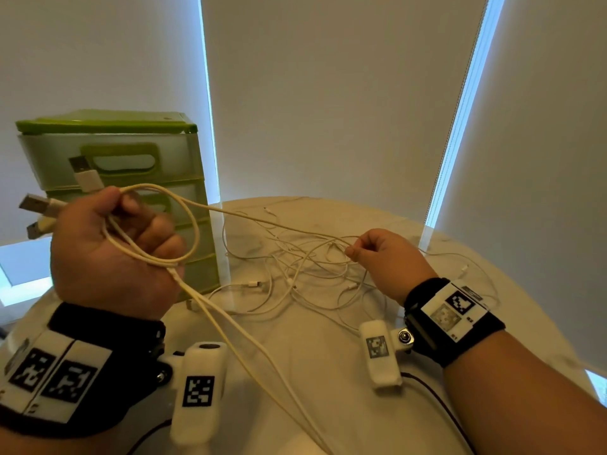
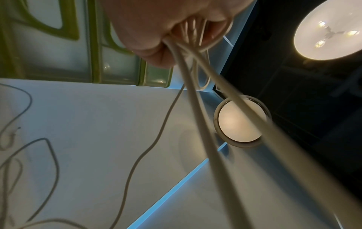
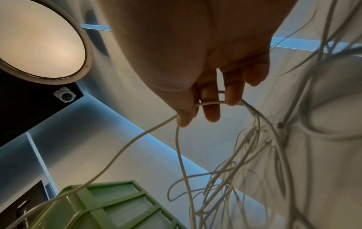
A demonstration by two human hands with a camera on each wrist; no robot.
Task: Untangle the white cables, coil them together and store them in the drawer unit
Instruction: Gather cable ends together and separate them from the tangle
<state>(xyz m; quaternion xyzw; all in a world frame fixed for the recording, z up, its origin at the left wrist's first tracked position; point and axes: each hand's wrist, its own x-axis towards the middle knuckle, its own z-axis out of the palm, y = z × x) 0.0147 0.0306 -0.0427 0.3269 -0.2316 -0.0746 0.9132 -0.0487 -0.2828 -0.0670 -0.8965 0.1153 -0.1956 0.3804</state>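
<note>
My left hand (image 1: 115,244) is raised in front of the green drawer unit (image 1: 124,178) and grips several white cables, looped once round the fist. Three USB plugs (image 1: 82,174) stick out past the knuckles. In the left wrist view the gripped cable strands (image 2: 188,51) run down from the curled fingers (image 2: 156,38). My right hand (image 1: 381,254) hovers over the tangle of white cables (image 1: 295,274) on the table and pinches a strand that stretches across to the left hand. The right wrist view shows that pinched strand (image 3: 209,103) between thumb and fingers (image 3: 211,114).
The round white table (image 1: 328,356) carries the loose cable pile at its middle. The drawer unit stands at the table's far left, its drawers shut. Pale roller blinds (image 1: 328,93) hang behind. Ceiling lamps (image 2: 239,122) show in both wrist views.
</note>
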